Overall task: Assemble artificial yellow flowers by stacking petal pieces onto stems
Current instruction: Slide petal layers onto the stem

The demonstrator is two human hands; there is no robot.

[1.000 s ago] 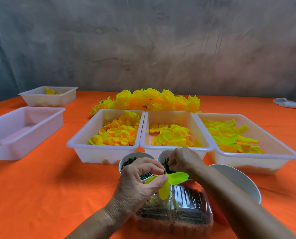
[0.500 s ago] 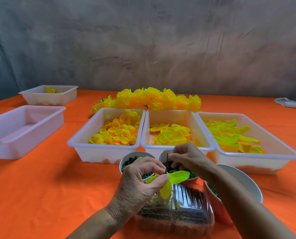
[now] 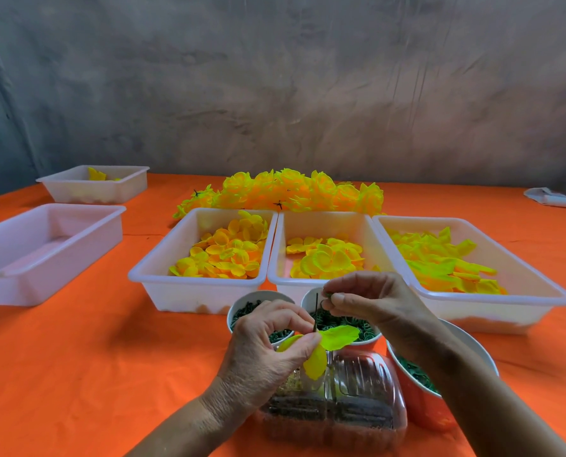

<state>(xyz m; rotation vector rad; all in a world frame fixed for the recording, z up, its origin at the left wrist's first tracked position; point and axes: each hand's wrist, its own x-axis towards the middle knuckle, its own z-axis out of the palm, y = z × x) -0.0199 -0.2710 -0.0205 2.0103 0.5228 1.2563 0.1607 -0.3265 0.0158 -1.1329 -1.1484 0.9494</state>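
Observation:
My left hand [image 3: 268,344] pinches a thin dark stem [image 3: 315,313] that stands upright, with a yellow-green petal piece [image 3: 332,341] threaded on it at my fingertips. My right hand [image 3: 370,300] pinches a small green piece [image 3: 327,295] just right of the stem's top. Both hands hover over two small cups of green parts [image 3: 344,324]. Three white trays behind hold petals: small orange-yellow ones [image 3: 225,252], rounder yellow ones [image 3: 324,258], large yellow-green ones [image 3: 439,262].
A pile of finished yellow flowers [image 3: 291,192] lies behind the trays. Two more white trays [image 3: 44,245] [image 3: 93,184] stand at the left. A clear plastic box [image 3: 337,410] sits under my hands, a larger bowl of green parts [image 3: 439,390] at my right wrist.
My right hand has lifted out of the cup with a small green piece and now sits at the stem's top. My left hand has kept the stem and petal still.

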